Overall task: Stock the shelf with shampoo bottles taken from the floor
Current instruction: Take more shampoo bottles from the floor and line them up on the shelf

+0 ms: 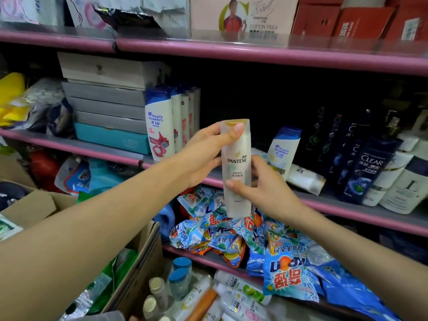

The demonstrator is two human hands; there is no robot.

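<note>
At frame centre, the left hand (203, 149) pinches the cap and the right hand (261, 188) grips the body of an upright pale translucent Pantene shampoo bottle (236, 167), before the pink-edged shelf (347, 205).

A Pantene bottle (236, 167) stands upright in the air in front of the pink-edged shelf (347, 206), held by both hands. The left hand (203, 154) pinches it near the gold cap, thumb across the front; the right hand (264, 184) wraps its lower half from the right. Left of the Pantene bottle, a row of Head & Shoulders bottles (159, 123) stands on the shelf; right of it, dark Clear bottles (366, 167). Below it lie detergent packets (284, 272), and loose bottles (208, 295) on the floor
</note>
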